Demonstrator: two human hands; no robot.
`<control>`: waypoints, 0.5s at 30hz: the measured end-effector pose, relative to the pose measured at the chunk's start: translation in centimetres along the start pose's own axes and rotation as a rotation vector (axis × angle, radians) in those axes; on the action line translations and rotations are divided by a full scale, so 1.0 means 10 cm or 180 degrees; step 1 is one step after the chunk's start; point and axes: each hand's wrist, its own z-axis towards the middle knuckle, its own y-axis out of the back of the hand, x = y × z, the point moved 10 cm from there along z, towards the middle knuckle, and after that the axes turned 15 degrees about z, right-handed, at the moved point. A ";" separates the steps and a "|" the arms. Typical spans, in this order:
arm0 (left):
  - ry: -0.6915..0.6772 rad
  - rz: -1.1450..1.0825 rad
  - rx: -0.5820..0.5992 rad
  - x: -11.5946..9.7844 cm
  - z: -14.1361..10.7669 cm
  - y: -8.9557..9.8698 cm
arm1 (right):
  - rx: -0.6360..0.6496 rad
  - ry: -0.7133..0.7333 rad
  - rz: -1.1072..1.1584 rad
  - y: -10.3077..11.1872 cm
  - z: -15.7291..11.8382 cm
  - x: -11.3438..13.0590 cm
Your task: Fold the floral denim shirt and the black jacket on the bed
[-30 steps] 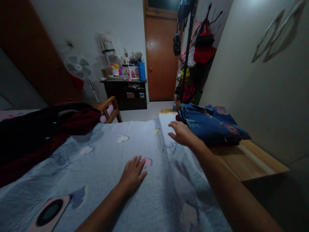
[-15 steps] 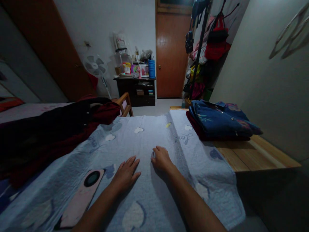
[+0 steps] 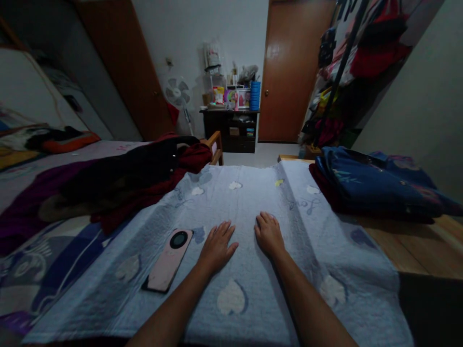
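Note:
A pale blue cloth (image 3: 231, 207) patterned with white hearts lies spread out in front of me. My left hand (image 3: 218, 245) rests palm down on it, fingers stretched and thumb apart. To its right, my right hand (image 3: 269, 234) also lies on the cloth, its fingers extended forward and slightly bent. Neither hand holds anything. Left of my left hand, a pink phone (image 3: 168, 265) with a round black camera ring lies face down on the cloth.
Folded blue floral clothes (image 3: 376, 180) are stacked on a wooden surface (image 3: 398, 246) at right. Dark and maroon garments (image 3: 144, 168) lie heaped on the left. Farther back stand a fan (image 3: 177, 94), a black cabinet (image 3: 229, 130) and a door (image 3: 292, 72).
My view has turned to the left, so more of the bed and garments at left shows. Both hands stay on the cloth; the right hand's fingers now point more forward.

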 end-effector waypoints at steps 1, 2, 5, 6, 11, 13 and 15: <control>0.0008 -0.0025 -0.0013 0.00 0.00 0.01 | -0.0022 0.0001 -0.0011 0.00 0.01 0.00; 0.0015 -0.0049 -0.0022 0.00 -0.01 0.01 | -0.0042 -0.0019 -0.0018 0.01 0.03 0.00; 0.0039 -0.0111 -0.0039 0.01 -0.01 0.02 | 0.0061 -0.0140 0.0070 -0.02 0.17 -0.02; 0.0052 -0.0125 -0.0046 0.01 -0.01 0.03 | 0.0129 -0.0183 0.0146 -0.05 0.24 -0.03; 0.0079 -0.0165 -0.0069 0.02 -0.01 0.03 | 0.0231 -0.0180 0.0500 -0.19 0.53 0.00; 0.0084 -0.0178 -0.0072 0.02 -0.01 0.03 | 0.0108 -0.0223 0.0587 -0.24 0.57 -0.03; 0.0089 -0.0192 -0.0075 0.03 -0.02 0.02 | -0.0067 -0.0311 0.0779 -0.25 0.58 -0.10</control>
